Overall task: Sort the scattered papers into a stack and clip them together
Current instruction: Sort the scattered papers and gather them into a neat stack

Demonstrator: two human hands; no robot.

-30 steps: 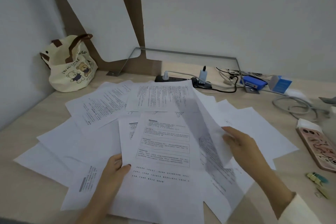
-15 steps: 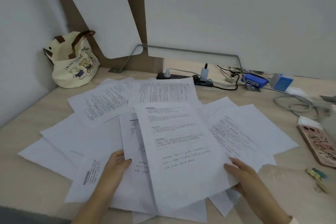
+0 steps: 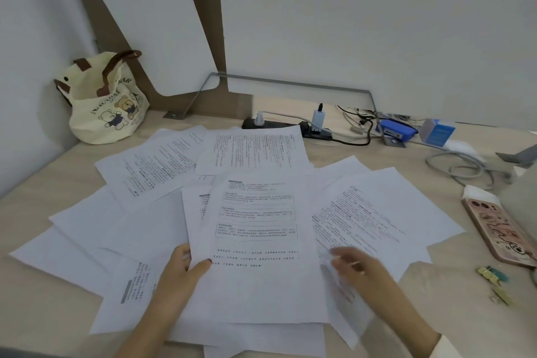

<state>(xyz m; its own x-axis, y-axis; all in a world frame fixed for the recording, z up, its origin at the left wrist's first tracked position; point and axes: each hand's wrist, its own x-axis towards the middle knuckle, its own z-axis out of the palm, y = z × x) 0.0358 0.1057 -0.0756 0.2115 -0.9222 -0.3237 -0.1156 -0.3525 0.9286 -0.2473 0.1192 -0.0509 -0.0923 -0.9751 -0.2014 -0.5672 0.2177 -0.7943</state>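
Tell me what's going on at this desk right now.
A person is gathering printed papers. The left hand pinches the left edge of the top sheet, thumb on it. The right hand, blurred, is over the sheets beside it. Most pages lie fanned across the desk; the clips sit unused at right.
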